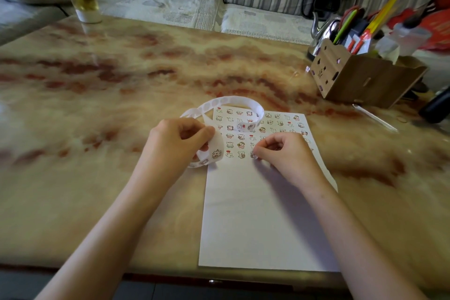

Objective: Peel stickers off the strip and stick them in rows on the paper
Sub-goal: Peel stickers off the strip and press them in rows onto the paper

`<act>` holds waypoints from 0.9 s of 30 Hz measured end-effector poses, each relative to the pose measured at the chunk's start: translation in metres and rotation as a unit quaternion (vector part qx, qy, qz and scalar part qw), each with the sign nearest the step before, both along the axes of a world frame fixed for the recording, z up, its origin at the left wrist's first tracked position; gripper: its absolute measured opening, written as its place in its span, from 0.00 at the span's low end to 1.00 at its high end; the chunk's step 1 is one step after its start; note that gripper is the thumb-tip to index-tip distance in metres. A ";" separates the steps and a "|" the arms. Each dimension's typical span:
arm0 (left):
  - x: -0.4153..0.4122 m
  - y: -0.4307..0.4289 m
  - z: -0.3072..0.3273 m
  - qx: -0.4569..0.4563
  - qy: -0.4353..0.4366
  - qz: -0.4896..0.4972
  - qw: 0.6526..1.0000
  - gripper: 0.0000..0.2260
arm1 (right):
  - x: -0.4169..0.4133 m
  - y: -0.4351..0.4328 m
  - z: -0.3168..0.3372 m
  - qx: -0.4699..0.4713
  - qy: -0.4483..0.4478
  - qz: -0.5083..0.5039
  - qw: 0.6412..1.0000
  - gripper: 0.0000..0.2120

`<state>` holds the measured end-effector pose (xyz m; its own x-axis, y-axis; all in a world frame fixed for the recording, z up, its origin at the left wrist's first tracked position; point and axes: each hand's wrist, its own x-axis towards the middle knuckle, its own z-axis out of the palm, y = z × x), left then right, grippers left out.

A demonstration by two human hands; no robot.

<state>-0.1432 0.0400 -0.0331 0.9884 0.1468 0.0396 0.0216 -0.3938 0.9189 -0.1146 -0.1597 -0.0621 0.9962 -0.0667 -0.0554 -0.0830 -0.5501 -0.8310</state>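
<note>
Strip [232,100] | white, looped, cartoon-printed | left hand [177,139] grips | right hand [287,153] pinches sticker [253,155]

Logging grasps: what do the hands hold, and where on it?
The left hand pinches the strip on its curl near the end that bears stickers. The right hand pinches a sticker by its right edge, against the paper.

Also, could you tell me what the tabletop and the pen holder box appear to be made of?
The tabletop looks like polished marble or an imitation: glossy, with red-brown veining. The pen holder box seems thin matte brown board, with cut-out shapes.
</note>
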 end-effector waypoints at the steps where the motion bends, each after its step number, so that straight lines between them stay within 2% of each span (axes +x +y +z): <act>1: 0.000 0.000 0.000 -0.001 0.000 -0.001 1.000 0.08 | 0.000 0.000 0.000 -0.006 -0.003 -0.002 1.000 0.05; 14: 0.000 0.000 -0.001 -0.005 -0.003 -0.003 1.000 0.08 | 0.000 0.002 -0.008 -0.049 -0.039 -0.001 0.998 0.05; 20: 0.000 -0.001 -0.001 -0.006 -0.003 -0.002 1.000 0.08 | 0.002 -0.003 -0.009 -0.038 -0.034 0.005 0.999 0.05; 27: -0.001 -0.001 -0.001 -0.001 0.000 -0.002 1.000 0.08 | 0.011 -0.006 -0.014 -0.006 -0.009 0.002 1.000 0.14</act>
